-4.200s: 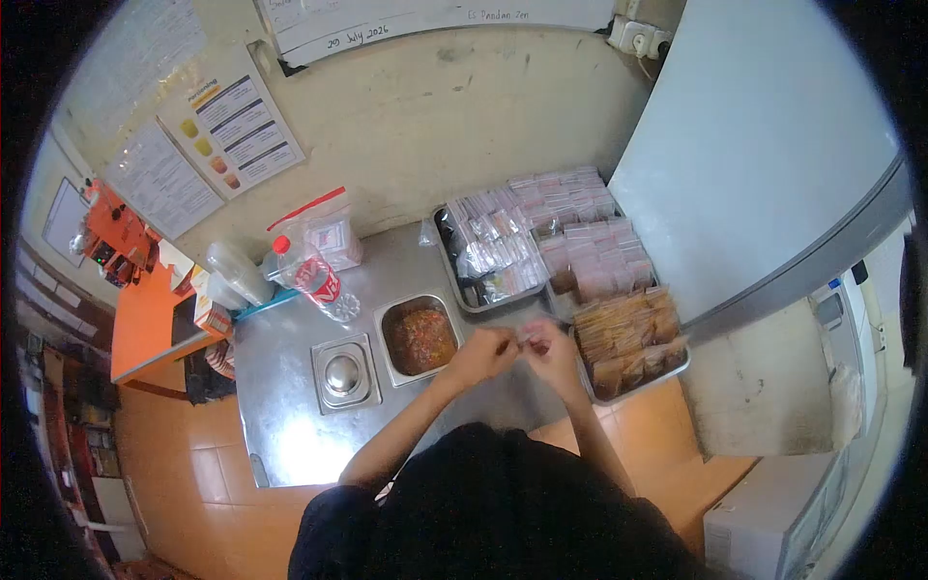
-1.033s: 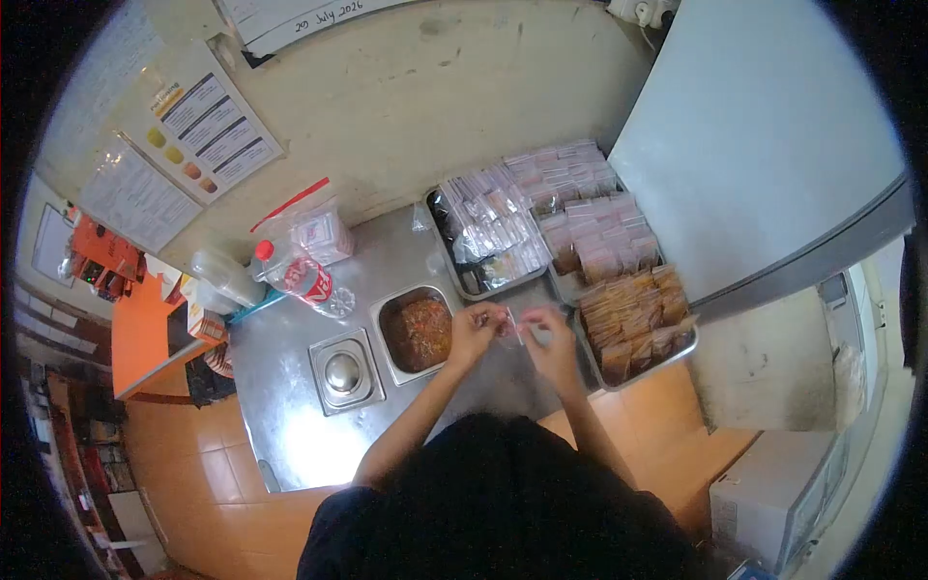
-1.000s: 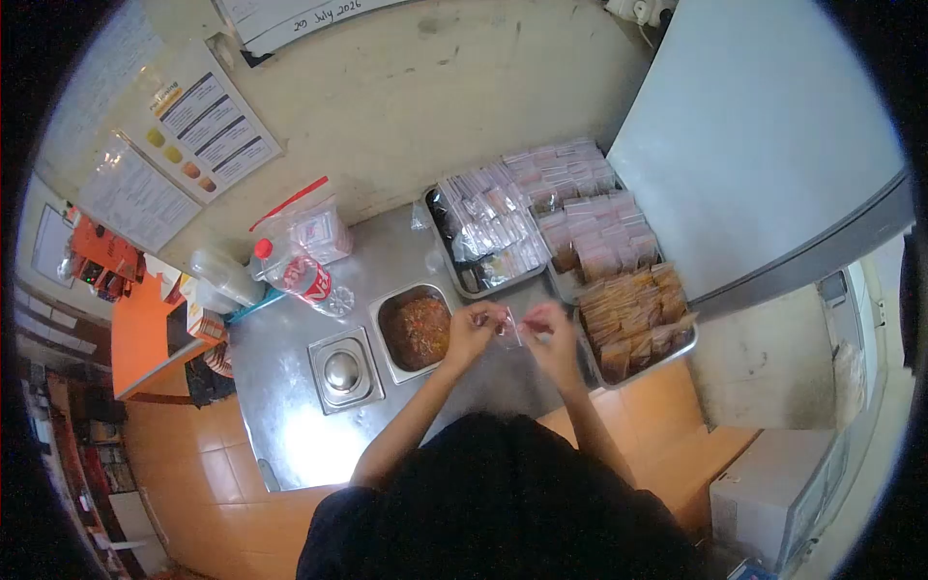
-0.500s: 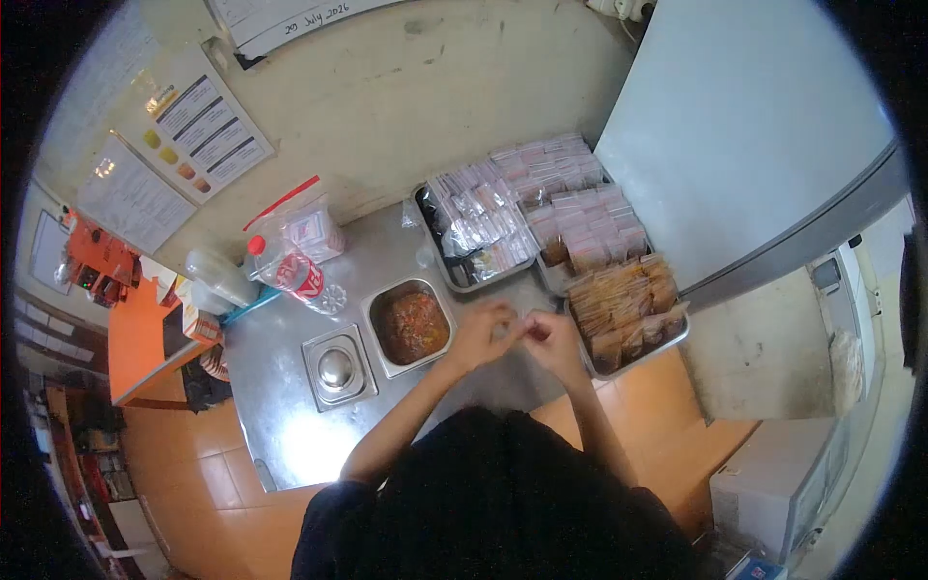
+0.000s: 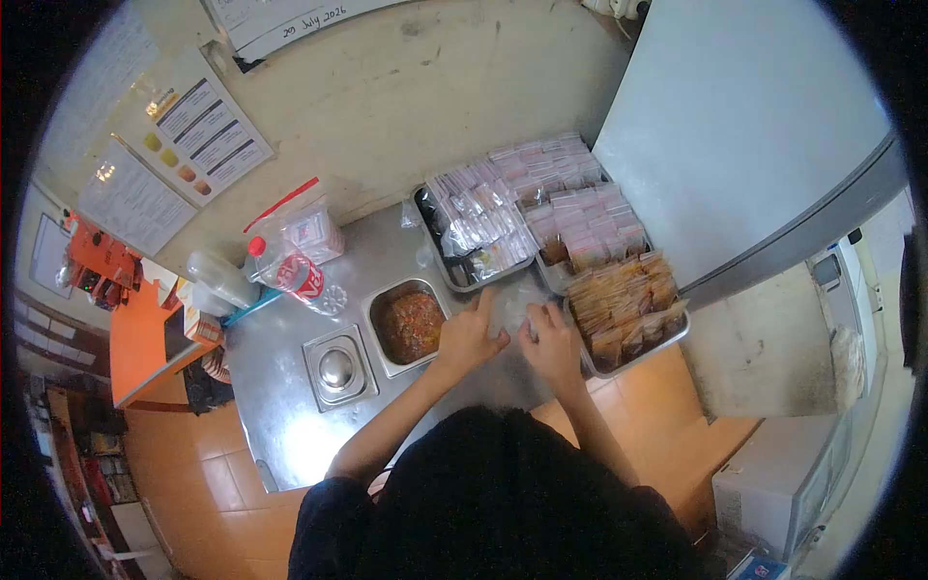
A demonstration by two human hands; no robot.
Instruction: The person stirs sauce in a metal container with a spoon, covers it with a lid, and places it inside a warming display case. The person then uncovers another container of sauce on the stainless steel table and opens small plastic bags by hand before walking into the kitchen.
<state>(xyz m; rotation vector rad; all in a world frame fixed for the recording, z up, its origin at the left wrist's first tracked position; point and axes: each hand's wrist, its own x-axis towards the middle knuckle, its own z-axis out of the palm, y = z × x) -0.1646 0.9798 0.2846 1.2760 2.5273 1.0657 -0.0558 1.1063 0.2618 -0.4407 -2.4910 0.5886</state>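
My left hand (image 5: 468, 338) is over the steel table, just right of a square steel pan of chunky red-brown sauce (image 5: 410, 325). Its index finger points away from me and the thumb stands apart, with nothing visible in its grasp. Facing it across a small gap is my right hand (image 5: 551, 346), beside a tray of flat brown-filled packets (image 5: 623, 304). Its fingers are bent but look apart, and I make out nothing between them. A faint clear patch, perhaps thin plastic, shows on the table beyond my hands; I cannot tell what it is.
Trays of clear packets (image 5: 483, 217) stand against the wall. Left of the sauce pan are a lidded steel pan (image 5: 338, 368), a plastic bottle with a red cap (image 5: 300, 275) and a zip bag (image 5: 314, 234). A tall grey-white cabinet (image 5: 744, 135) borders the right.
My hands were close together with fingertips meeting. They have drawn apart; the left has moved slightly left and its index finger and thumb have spread.
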